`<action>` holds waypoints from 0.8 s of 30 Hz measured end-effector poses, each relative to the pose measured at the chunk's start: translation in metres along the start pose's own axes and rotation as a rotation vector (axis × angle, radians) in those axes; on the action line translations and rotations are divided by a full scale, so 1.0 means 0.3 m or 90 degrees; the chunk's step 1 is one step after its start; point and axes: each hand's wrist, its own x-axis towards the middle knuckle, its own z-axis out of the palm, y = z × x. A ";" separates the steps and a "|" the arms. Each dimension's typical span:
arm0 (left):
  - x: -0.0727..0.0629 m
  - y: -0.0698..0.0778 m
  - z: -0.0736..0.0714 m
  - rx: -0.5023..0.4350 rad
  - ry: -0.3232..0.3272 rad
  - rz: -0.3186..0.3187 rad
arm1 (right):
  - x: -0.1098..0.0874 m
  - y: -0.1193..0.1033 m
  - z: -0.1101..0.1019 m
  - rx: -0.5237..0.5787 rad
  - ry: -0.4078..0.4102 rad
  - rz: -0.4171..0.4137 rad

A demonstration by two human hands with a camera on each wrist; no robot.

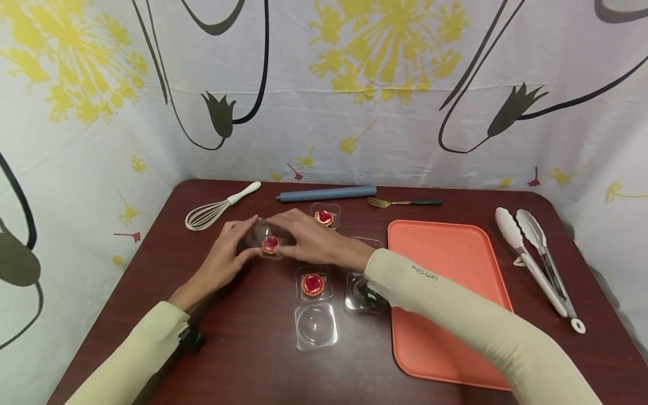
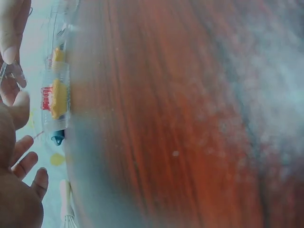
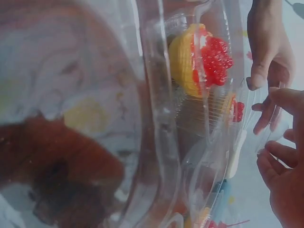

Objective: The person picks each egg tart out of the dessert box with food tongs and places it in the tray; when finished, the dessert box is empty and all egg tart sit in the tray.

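Both hands meet at the left of the table's middle around a domed clear plastic lid point(image 1: 261, 229). My left hand point(image 1: 223, 261) pinches it from the left between thumb and fingers. From the other side my right hand point(image 1: 311, 239) grips its edge. Just below the lid, a small red-topped tart point(image 1: 271, 244) sits in a clear container. The right wrist view has the lid point(image 3: 272, 118) raised between the fingertips. Nearer the front, another tart point(image 1: 312, 284) rests in a ridged clear base, and a third tart point(image 1: 324, 217) sits behind the right hand.
An empty clear plastic piece point(image 1: 316, 326) lies in front; another point(image 1: 356, 301) is partly under the right sleeve. The orange tray point(image 1: 445, 343) is on the right, with tongs point(image 1: 539, 264) beyond. Along the back are a whisk point(image 1: 223, 206), a blue rod point(image 1: 326, 194) and a fork point(image 1: 405, 202).
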 end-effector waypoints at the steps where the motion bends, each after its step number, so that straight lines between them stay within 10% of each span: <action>1: -0.001 0.006 -0.004 0.008 0.005 0.003 | -0.003 -0.002 -0.003 0.004 -0.001 0.001; 24: -0.033 0.102 -0.041 0.082 0.048 0.086 | -0.087 -0.025 -0.033 0.037 0.034 -0.057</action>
